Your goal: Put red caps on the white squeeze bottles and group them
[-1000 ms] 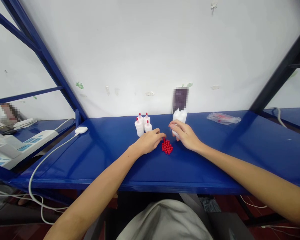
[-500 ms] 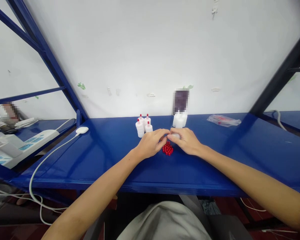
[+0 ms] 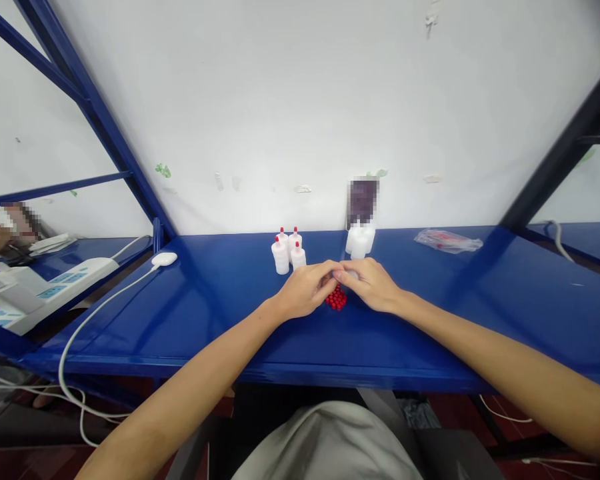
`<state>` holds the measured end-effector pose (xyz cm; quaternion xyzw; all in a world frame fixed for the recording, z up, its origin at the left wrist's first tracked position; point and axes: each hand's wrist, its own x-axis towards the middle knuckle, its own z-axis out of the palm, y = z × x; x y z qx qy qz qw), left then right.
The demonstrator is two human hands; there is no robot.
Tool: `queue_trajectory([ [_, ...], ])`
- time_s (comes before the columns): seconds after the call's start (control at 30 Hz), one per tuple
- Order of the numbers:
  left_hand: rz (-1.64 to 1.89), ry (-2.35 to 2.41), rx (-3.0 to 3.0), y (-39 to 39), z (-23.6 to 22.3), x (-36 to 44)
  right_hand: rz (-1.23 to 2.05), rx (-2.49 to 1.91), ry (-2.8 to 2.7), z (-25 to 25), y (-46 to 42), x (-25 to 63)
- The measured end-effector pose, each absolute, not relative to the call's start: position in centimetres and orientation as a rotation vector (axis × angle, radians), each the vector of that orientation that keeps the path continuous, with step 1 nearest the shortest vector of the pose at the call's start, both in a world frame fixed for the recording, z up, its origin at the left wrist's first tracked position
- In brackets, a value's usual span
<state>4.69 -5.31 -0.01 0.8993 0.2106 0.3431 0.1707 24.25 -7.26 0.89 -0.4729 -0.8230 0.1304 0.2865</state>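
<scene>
One white bottle sits clasped in the right hand, near red caps on the bench; whether the left hand pinches anything is hidden. Better brace it without squeezing.

Lighting bright, even & diffuse; src. out of frame. Smooth white wall read pale grey, shading softly twd. corners. Glossy blue metal table gave mild sheen, w/ dk. soft-edged streaks L & R. Clustered white plastic bottles nr. wall were almost blown out, little surface detail. Small red plastic caps looked soft, low-res. Dk. red tiled floor under table was dim. Blue metal frame posts looked stretched & slanted, wide-lens style; top R corner vignetted. Dk. upright rectangular panel was pixelated, coarse blocks.
</scene>
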Motion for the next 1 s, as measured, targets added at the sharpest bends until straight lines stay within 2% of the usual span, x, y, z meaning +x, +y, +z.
queue_trajectory([
  [0.1, 1.058, 0.665, 2.523, -5.3, 0.1, 4.6, 0.343, -1.237, -2.186, 0.6, -7.0, 24.4],
  [0.27, 1.440, 1.072, 2.320, -4.1, 1.0, 3.6, 0.350, -1.249, -2.113, 0.3, -6.6, 24.7],
  [0.4, 1.597, 1.294, 2.104, -3.0, 2.0, 2.8, 0.339, -1.292, -2.027, 0.2, -6.4, 24.5],
  [0.6, 1.478, 1.473, 2.122, -2.5, 2.2, 2.3, 0.266, -1.273, -1.898, 0.2, -6.7, 24.9],
  [0.83, 1.279, 1.608, 2.219, -2.6, 2.2, 2.3, 0.506, -1.128, -1.855, -0.1, -6.2, 25.1],
  [1.0, 1.213, 1.369, 2.488, -3.2, 1.7, 2.3, 0.585, -1.165, -1.841, -0.2, -6.0, 24.9],
])
